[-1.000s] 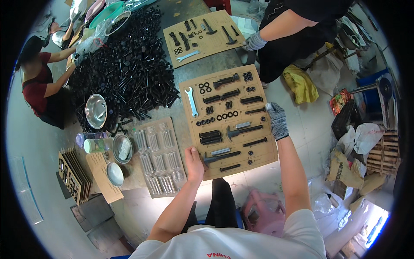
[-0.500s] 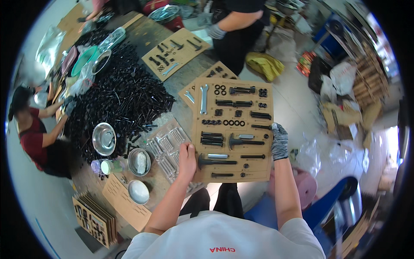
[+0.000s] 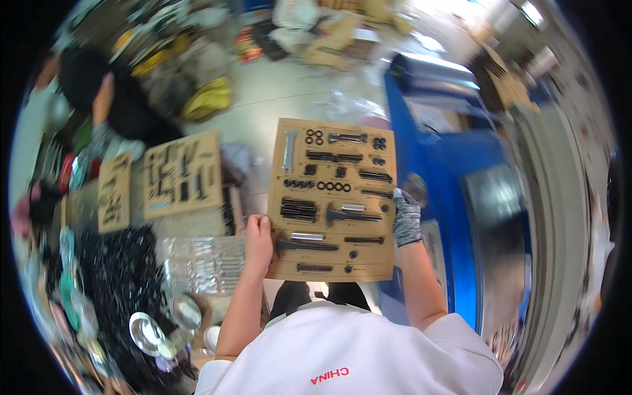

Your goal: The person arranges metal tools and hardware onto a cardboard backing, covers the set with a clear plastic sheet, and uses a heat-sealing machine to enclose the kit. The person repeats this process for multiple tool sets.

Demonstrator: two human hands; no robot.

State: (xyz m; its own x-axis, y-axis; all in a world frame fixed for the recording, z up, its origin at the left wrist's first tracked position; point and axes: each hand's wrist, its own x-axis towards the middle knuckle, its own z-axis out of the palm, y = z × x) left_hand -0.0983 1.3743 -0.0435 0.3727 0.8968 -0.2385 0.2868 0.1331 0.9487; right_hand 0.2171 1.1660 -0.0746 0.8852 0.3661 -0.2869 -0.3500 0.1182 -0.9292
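Observation:
A brown cardboard sheet (image 3: 375, 268) is held up in front of my body, face up, between both hands. My bare left hand (image 3: 259, 243) grips its left edge, thumb on top. My right hand (image 3: 407, 217), in a grey knit glove, clasps the right edge. Hardware sits on the sheet in groups: an open-end wrench (image 3: 288, 151) at upper left, black rings (image 3: 334, 187) across the middle, a bundle of black bolts (image 3: 298, 210) at the left, and T-shaped black bolts (image 3: 355, 216) lower down. Fingers under the sheet are hidden.
Left of me, a workbench carries two more hardware boards (image 3: 182, 191), a clear plastic blister tray (image 3: 204, 263), a heap of black bolts (image 3: 118, 276) and metal bowls (image 3: 146, 332). A co-worker in black (image 3: 79, 79) stands beyond. At my right is a blue machine (image 3: 461, 158).
My view has swung right, so the bench has slid left and the blue machine has come into sight. Both hands still hold the cardboard sheet, which has travelled round with me.

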